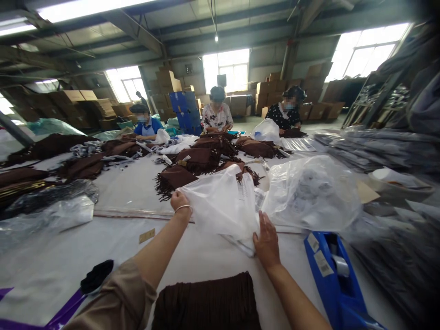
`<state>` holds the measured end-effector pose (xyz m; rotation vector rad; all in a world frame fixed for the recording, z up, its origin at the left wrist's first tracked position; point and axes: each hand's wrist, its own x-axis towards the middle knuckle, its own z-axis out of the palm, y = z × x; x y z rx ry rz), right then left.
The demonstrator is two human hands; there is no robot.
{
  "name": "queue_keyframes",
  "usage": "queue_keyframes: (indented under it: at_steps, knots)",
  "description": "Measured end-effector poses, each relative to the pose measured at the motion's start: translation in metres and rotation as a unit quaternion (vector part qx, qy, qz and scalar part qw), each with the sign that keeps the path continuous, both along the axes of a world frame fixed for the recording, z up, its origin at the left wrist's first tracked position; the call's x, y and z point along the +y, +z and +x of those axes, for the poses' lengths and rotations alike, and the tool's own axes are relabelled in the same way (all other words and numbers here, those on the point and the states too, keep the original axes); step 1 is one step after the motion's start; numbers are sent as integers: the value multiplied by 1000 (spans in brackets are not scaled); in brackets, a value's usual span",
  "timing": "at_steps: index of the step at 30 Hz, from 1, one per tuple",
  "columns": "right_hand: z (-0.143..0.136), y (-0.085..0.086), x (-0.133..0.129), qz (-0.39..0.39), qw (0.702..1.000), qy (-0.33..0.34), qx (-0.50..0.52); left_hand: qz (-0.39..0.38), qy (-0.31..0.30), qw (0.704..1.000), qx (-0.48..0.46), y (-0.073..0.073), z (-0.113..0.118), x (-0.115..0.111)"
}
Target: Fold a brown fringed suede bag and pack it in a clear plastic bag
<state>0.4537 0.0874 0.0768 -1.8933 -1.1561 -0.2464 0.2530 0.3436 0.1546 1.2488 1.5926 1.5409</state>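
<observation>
Bag, a thin white plastic one, is sitting mid-frame on the table, and both hands are working it. Left hand is pinching its left edge, fingers closed tight on the film. Right hand is lying flat with fingers spread, pressing down the bag's lower right corner. Just right of that, another crinkly bag is puffing up, and a blue tape dispenser is sitting at lower right. Brown fringed cloth is lying at bottom center.
</observation>
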Motion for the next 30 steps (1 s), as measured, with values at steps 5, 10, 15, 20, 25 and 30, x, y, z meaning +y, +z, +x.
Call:
queue_keyframes:
  at_steps: [5, 10, 15, 20, 25, 30]
  knots:
    - [-13, 32, 20, -12, 983, 91, -159, -15, 76, 996, 47, -20, -63, -3]
    - [-8, 30, 50, -267, 956, 81, -94, -18, 80, 993, 86, -35, -97, -16]
    - [24, 27, 78, -313, 947, 32, -58, 8, 68, 986, 155, -10, -152, -5]
    - [30, 28, 120, -289, 955, -29, -57, 127, -52, 878, 459, 31, -146, 5]
    - [21, 6, 137, -204, 971, 29, -120, 147, -243, 674, 682, 45, -49, 6]
    - [31, -12, 138, -155, 979, 19, -129, 95, -314, 644, 691, 33, 59, 27]
